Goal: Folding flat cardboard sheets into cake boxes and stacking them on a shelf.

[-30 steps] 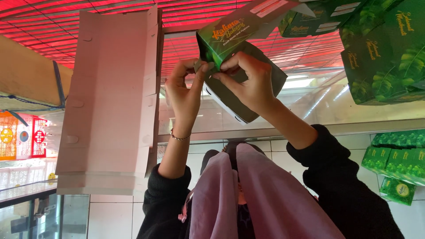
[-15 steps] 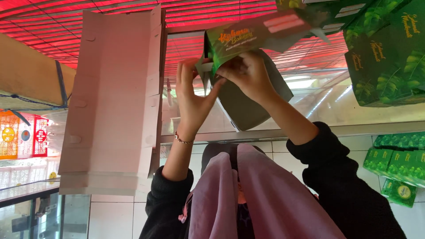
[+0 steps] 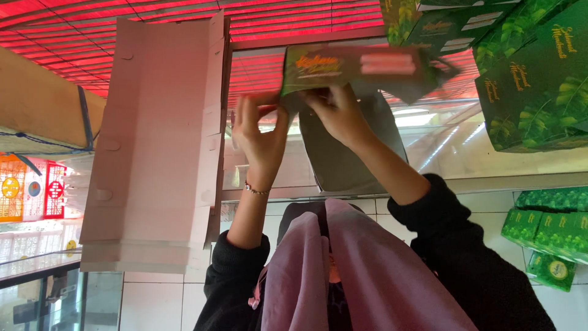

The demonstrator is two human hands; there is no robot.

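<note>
Clamped with bent fingers on the lower edge of the green carton (image 3: 361, 64), near its middle: the left hand (image 3: 337, 113), thumb and fingertips closed on the card. Raised at the carton's other end, fingers upright and close to an end flap: the right hand (image 3: 260, 132), too blurred by motion to tell whether gripping or only touching. Held long side level, up above both hands and above the head, with a yellow label and a pale pink stripe on the face turned to the camera; no surface under it, only the two hands. Hanging just behind the left hand and wrist, a dull grey card panel (image 3: 349, 153), touching or nearly touching the carton's underside. On the right wrist, a thin beaded bracelet (image 3: 254, 190). Below, black sleeves (image 3: 453, 245) and a pink headscarf (image 3: 367, 276) between the two forearms. Beside the right arm, apart from it, a tall stack of pale flat cardboard blanks (image 3: 153, 135). Beyond the carton's far end, larger green leaf-printed boxes (image 3: 539, 79), the nearest just beside it. Lower on that side, well apart, more small green boxes (image 3: 551, 233) against white wall tiles. Overhead, a red slatted ceiling (image 3: 73, 24)
</note>
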